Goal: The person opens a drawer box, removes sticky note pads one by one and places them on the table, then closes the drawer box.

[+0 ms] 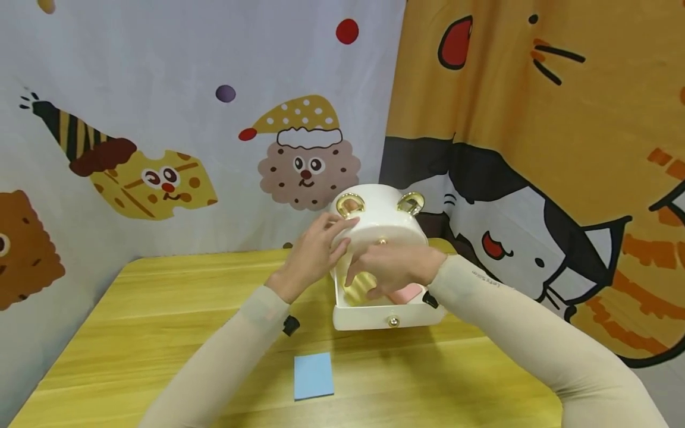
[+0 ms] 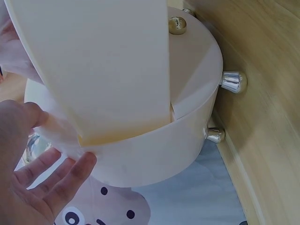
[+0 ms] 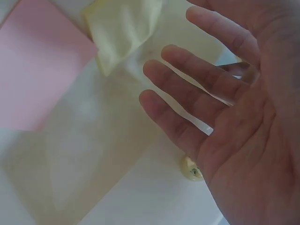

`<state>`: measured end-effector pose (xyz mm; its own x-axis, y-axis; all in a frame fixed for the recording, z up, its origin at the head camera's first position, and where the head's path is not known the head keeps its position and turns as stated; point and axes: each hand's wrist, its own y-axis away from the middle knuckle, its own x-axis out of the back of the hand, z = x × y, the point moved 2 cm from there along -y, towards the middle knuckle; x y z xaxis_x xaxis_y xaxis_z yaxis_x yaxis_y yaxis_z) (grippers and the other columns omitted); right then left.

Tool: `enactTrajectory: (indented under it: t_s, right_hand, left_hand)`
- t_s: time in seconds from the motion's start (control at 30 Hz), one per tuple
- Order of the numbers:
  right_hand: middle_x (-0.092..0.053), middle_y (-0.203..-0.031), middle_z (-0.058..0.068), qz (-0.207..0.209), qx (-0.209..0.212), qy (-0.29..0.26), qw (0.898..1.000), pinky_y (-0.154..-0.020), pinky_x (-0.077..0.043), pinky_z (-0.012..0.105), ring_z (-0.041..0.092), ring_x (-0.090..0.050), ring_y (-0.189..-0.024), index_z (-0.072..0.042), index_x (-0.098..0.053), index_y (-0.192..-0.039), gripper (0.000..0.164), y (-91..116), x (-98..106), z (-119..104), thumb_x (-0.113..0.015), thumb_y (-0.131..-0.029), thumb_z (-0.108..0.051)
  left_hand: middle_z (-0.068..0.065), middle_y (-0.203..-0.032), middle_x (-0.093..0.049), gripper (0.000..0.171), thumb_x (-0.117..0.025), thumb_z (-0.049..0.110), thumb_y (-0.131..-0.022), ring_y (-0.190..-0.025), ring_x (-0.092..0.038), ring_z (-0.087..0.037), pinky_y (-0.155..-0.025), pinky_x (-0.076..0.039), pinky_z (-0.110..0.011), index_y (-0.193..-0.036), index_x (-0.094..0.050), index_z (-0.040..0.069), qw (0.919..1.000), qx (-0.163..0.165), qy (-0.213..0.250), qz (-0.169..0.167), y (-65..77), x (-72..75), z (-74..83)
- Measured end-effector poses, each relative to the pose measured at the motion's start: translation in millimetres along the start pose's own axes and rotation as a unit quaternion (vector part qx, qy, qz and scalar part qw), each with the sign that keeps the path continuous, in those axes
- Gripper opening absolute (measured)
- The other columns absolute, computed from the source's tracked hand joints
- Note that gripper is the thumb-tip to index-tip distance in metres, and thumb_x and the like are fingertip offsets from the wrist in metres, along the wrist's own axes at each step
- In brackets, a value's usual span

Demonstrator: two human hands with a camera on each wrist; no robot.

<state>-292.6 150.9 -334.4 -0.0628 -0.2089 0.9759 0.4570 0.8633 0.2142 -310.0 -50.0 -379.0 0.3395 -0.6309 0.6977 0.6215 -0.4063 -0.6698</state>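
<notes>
**At the left hand (image 1: 314, 252) and right hand (image 1: 398, 266), a white cabinet (image 1: 380, 205) with its drawer (image 1: 364, 318) out**

Behind both hands hangs printed cloth (image 1: 176, 65) full of cartoon figures, and below them spreads the wood-grain desk (image 1: 176, 315). Just ahead of the hands stands the rounded cabinet, its drawer extended toward the person and lying under the right hand. The left hand is loosely spread, fingertips against the cabinet's curved shell without clasping it. The right hand is released too, its palm bare and fingers extended over the drawer (the right wrist view shows this best). Inside, near the right fingertips, lie a pale yellow piece (image 3: 122, 33), whose nature I cannot tell, and a flat pink square (image 1: 407, 293). On the desk, nearer the person than either hand, sits a blue square (image 1: 313, 376). Smaller still are the gold ears (image 1: 411, 204) beyond the hands and a gold knob (image 1: 393, 321) on the drawer front.
</notes>
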Motion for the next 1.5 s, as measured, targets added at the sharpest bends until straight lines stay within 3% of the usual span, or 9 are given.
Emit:
enactTrajectory:
  t_s: [0.37, 0.6, 0.77, 1.0, 1.23, 1.5]
  right_hand:
    - [-0.082, -0.146, -0.007, -0.041, 0.008, 0.022, 0.999, -0.114, -0.065, 0.037, 0.017, -0.076, -0.133, -0.033, -0.082, -0.147, 0.053, -12.3, -9.1, 2.1, -0.097, -0.096, -0.035]
    - [-0.083, -0.141, -0.008, -0.052, 0.016, 0.085, 0.995, -0.112, -0.064, 0.035, 0.015, -0.076, -0.128, -0.042, -0.081, -0.145, 0.055, -17.1, -13.4, 3.1, -0.098, -0.093, -0.042]
    - [-0.081, -0.144, -0.011, -0.053, 0.036, 0.178, 0.982, -0.117, -0.06, 0.034, 0.014, -0.073, -0.13, -0.049, -0.076, -0.147, 0.058, -19.3, -16.7, 1.8, -0.094, -0.093, -0.06]
    - [-0.075, -0.154, -0.009, -0.064, 0.015, 0.166, 0.984, -0.118, -0.061, 0.041, 0.016, -0.07, -0.135, -0.045, -0.069, -0.152, 0.066, -22.0, -19.4, 0.2, -0.092, -0.094, -0.066]
    - [-0.079, -0.146, -0.004, -0.063, 0.022, 0.237, 0.969, -0.111, -0.063, 0.033, 0.014, -0.076, -0.121, -0.033, -0.066, -0.151, 0.07, -23.2, -19.6, -3.4, -0.087, -0.096, -0.072]
    - [-0.081, -0.14, -0.007, -0.067, 0.003, 0.196, 0.978, -0.098, -0.066, 0.032, 0.011, -0.075, -0.104, -0.041, -0.072, -0.149, 0.063, -21.2, -17.5, -3.0, -0.094, -0.093, -0.061]
  left_hand:
    - [-0.013, -0.142, -0.07, 0.046, -0.077, 0.019, -0.115, -0.119, -0.079, -0.028, -0.076, -0.069, -0.034, -0.16, -0.071, 0.022, 1.0, 0.002, -0.006, -0.001, 1.3, -1.0, 0.3]
    - [-0.013, -0.142, -0.07, 0.047, -0.078, 0.021, -0.114, -0.118, -0.079, -0.027, -0.074, -0.068, -0.034, -0.161, -0.071, 0.022, 1.0, 0.004, -0.009, -0.002, 1.1, -1.3, 2.2]
    - [-0.013, -0.141, -0.071, 0.047, -0.079, 0.021, -0.113, -0.118, -0.079, -0.027, -0.072, -0.068, -0.036, -0.16, -0.072, 0.021, 1.0, 0.002, -0.007, 0.005, 0.5, -1.2, 2.9]
    - [-0.011, -0.142, -0.07, 0.047, -0.078, 0.021, -0.114, -0.12, -0.078, -0.026, -0.074, -0.068, -0.036, -0.161, -0.071, 0.023, 0.9999, 0.009, -0.008, -0.003, 0.8, -1.6, 0.8]
    - [-0.011, -0.142, -0.071, 0.047, -0.078, 0.022, -0.115, -0.114, -0.078, -0.025, -0.068, -0.065, -0.033, -0.161, -0.071, 0.023, 0.9999, 0.008, -0.011, 0.002, 1.1, -1.1, 0.5]
    - [-0.014, -0.14, -0.071, 0.046, -0.079, 0.021, -0.113, -0.113, -0.078, -0.026, -0.069, -0.066, -0.034, -0.159, -0.073, 0.02, 0.9999, -0.002, -0.008, 0.009, 1.8, -1.1, 1.0]
